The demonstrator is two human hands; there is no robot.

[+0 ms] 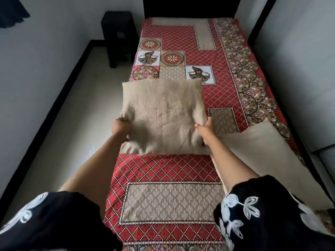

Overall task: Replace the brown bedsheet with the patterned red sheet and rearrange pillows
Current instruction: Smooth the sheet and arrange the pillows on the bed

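patterned red sheet [195,51] was spread over the bed; left hand [120,126] and right hand [204,129] each had fingers clamped on the beige pillow [163,115], held just above it

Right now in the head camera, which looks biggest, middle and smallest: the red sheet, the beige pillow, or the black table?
1. Red patterned sheet, biggest by far.
2. Beige pillow, though it is nearer the camera.
3. Black table, smallest, but farthest away, so unsure.

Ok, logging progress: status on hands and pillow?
Both hands, left and right, grip beige pillow. Red patterned sheet already spread. Second beige pillow alongside, not obstructing.
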